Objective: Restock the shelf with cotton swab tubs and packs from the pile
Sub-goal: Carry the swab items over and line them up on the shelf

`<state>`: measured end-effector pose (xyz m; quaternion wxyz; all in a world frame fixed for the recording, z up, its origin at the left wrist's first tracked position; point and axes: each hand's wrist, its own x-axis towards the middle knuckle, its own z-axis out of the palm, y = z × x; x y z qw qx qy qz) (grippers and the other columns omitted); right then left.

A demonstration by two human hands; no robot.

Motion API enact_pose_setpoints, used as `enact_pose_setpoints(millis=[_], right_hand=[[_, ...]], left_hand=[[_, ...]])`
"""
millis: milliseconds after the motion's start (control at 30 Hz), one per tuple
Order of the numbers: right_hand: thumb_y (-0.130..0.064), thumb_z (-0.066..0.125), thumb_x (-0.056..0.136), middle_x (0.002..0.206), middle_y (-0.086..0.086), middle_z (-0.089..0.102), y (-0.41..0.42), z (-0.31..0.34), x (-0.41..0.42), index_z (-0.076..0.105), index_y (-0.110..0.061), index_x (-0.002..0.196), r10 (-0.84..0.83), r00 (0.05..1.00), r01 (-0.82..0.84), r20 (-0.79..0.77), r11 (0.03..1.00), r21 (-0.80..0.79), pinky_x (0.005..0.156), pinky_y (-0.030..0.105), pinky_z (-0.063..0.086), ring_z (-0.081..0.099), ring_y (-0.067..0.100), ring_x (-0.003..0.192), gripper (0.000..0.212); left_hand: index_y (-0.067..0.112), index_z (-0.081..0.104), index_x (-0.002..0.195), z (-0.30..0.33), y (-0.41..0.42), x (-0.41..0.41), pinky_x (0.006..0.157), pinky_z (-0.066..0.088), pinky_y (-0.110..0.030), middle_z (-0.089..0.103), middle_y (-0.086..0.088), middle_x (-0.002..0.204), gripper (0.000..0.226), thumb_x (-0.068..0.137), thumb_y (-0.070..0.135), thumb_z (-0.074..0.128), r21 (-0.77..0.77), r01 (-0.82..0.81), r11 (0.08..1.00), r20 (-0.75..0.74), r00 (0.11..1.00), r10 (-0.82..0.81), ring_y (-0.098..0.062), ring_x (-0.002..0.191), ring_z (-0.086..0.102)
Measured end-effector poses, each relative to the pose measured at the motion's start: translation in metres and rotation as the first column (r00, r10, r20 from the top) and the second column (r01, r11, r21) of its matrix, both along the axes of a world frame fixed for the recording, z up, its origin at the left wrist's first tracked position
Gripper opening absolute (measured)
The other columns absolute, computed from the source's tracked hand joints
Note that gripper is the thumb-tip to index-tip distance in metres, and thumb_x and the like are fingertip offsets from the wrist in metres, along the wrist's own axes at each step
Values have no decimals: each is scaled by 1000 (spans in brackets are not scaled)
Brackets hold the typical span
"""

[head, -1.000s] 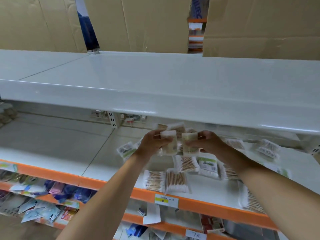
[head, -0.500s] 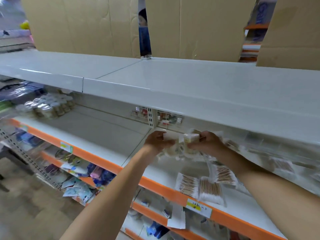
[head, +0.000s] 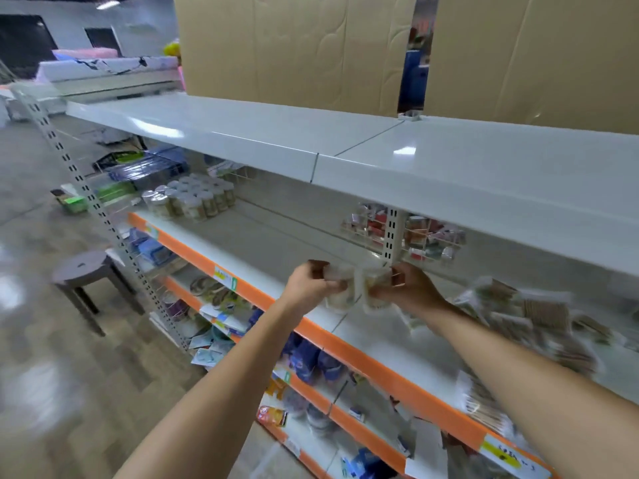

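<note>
Both my hands hold a bundle of clear cotton swab packs in the air above the white shelf with the orange front edge. My left hand grips the bundle's left side and my right hand grips its right side. The bundle is blurred, so I cannot tell how many packs it holds. A pile of loose swab packs lies on the same shelf to the right of my hands. A cluster of round cotton swab tubs stands at the shelf's far left end.
A white upper shelf overhangs my hands, with cardboard sheets behind it. A shelf upright and small boxed goods stand just behind the bundle. Lower shelves hold mixed packets. A dark stool stands on the floor at left.
The view has swung left along the shelf. My hands carry the bundle of packs leftward, away from the pile, and the tubs at the far left have come into view.
</note>
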<state>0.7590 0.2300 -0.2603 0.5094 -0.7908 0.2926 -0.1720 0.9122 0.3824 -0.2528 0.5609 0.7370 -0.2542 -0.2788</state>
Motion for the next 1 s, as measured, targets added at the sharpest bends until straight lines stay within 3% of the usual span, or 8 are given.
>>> enact_pose_setpoints(millis=[67,133,233,333,600,733,900,1000], right_hand=[[-23,88,68,84,2,76,10,-5,22,69,-20,83,-4,1000,3,16,1000,17,77,41,58,72,14,78,24],[-23,88,69,91,1,75,18,-11,44,68,-19,92,14,1000,-14,1,1000,18,80,40,59,71,16,85,31],[-23,88,68,97,1,74,33,-18,74,64,-20,101,34,999,-36,27,998,60,75,32,60,72,15,88,41],[-24,90,66,83,-3,75,50,-21,104,65,-23,89,47,998,-48,47,998,40,71,31,60,73,14,79,34],[-23,90,66,95,2,74,87,-30,177,61,-22,99,87,994,-92,60,992,81,81,33,57,72,16,86,44],[-24,89,65,96,-2,72,100,-30,211,61,-24,99,98,994,-100,49,994,49,84,35,57,69,16,91,44],[-25,90,65,96,-5,70,115,-31,259,61,-24,101,124,991,-126,57,992,27,79,29,54,67,13,89,46],[-23,90,65,93,-6,70,117,-35,291,60,-26,95,129,989,-130,73,991,20,79,29,54,68,13,88,43]], left_hand=[[2,55,133,0,14,15,101,51,-45,67,-12,121,80,62,17,88,14,-19,1000,-12,1000,19,-26,112,65],[1,52,134,-6,28,32,98,53,-37,65,-11,120,76,68,13,89,16,-46,999,-14,999,46,-24,111,64],[1,54,131,-12,48,55,76,52,-16,66,-2,103,61,77,3,82,17,-86,996,6,996,86,-8,90,67],[-4,56,123,-14,68,77,57,48,-8,66,3,90,49,79,-4,77,18,-105,994,12,994,105,7,65,65],[12,54,125,-16,119,134,78,58,-42,65,-2,112,58,75,13,84,33,-211,977,5,978,211,-20,95,68],[20,54,122,-13,136,160,61,55,-21,63,3,113,57,75,20,85,8,-236,972,36,971,235,-11,93,66],[23,54,119,-12,149,196,61,47,-24,64,0,114,54,75,20,85,-8,-264,965,28,964,264,-13,86,63],[26,54,110,-16,153,227,69,54,-33,64,-1,111,48,74,18,85,-25,-275,961,25,961,275,-16,88,66]])
